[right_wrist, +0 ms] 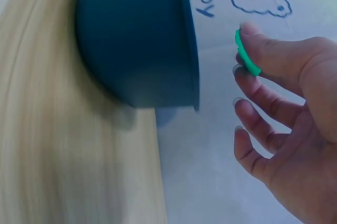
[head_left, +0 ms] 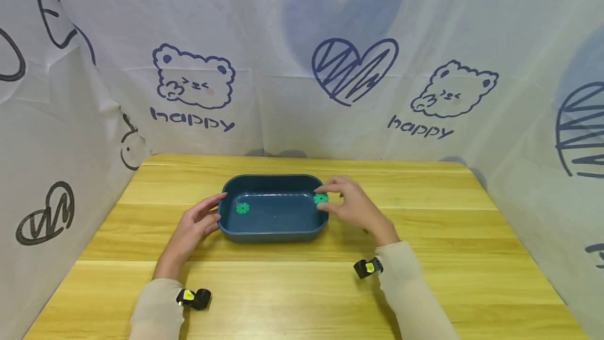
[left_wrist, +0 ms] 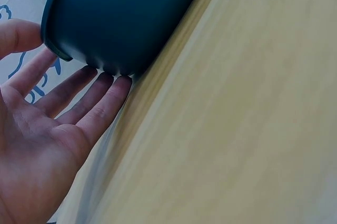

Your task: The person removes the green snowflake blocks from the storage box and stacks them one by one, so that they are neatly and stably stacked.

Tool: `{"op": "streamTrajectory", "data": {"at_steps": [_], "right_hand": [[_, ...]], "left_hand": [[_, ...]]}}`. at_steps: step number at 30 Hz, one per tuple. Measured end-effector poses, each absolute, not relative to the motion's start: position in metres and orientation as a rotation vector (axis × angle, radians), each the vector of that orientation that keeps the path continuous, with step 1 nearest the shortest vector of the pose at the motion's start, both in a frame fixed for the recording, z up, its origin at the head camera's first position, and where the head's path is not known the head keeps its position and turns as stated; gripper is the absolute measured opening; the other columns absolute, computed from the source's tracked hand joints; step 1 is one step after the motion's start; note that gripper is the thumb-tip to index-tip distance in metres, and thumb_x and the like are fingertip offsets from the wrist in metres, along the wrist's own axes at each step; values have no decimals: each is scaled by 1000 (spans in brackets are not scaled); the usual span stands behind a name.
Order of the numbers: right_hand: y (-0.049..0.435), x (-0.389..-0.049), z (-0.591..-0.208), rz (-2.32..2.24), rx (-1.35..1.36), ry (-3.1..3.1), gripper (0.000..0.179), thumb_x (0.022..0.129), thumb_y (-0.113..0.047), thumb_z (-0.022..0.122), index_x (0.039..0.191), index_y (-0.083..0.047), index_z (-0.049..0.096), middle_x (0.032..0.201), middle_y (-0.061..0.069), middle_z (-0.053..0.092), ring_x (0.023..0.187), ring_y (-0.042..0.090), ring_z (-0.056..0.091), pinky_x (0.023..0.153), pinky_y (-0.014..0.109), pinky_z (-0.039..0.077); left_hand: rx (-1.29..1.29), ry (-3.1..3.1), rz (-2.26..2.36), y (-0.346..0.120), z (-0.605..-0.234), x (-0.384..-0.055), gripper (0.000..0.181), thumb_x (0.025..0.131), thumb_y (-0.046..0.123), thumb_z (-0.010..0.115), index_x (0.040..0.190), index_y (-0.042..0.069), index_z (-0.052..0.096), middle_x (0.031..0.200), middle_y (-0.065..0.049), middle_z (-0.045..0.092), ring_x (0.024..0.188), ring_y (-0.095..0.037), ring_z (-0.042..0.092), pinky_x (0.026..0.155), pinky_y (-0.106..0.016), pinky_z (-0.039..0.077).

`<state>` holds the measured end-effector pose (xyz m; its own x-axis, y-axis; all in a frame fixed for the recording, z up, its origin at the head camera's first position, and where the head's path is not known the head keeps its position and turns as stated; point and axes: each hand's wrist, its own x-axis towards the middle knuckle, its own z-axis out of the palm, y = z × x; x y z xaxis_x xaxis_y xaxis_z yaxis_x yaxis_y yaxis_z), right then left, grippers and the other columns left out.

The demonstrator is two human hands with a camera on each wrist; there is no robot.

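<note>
A dark blue oval basin (head_left: pixel 273 236) stands on the wooden table. Inside it, toward the left end, lies a green notched disc (head_left: pixel 243 208) with a small centre hole. My left hand (head_left: pixel 195 222) is at the basin's left end, its nearly straight fingers (left_wrist: pixel 108 105) touching the outer wall and the thumb at the rim. Above the basin's right end, my right hand (head_left: pixel 351 204) pinches a second green notched disc (head_left: pixel 321 200) between thumb and fingers. In the right wrist view this disc (right_wrist: pixel 246 56) shows edge-on, higher than the rim, with the other fingers loosely bent.
A small green piece (head_left: pixel 365 231) peeks out beside my right wrist on the table (head_left: pixel 283 287). White cloth (head_left: pixel 273 98) printed with hearts and bears hangs behind the table and along both sides. Each sleeve cuff carries a black wrist camera (head_left: pixel 200 299).
</note>
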<state>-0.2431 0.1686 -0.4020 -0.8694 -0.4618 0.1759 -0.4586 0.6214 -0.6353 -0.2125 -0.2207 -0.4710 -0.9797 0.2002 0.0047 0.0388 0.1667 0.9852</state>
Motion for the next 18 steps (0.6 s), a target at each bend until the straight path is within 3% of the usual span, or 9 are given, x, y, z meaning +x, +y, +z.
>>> {"op": "streamTrajectory", "data": {"at_steps": [7,18], "right_hand": [[194,-236,-405,-1076,-731,2921,33,92,-17,78,124,-8,75,121,8,70,121,30,58,96,54,55],[232,-229,-414,-1047,-629,2964,32,92,-16,77,123,-10,75,108,6,69,116,32,58,99,58,53]], "left_hand": [[233,2295,1939,-221,-471,-213,51,106,11,51,156,6,43,163,-22,39,124,-4,59,92,-14,55],[229,2300,1940,-220,-471,-213,51,106,10,52,156,7,44,162,-22,39,124,-4,60,93,-15,56]]}}
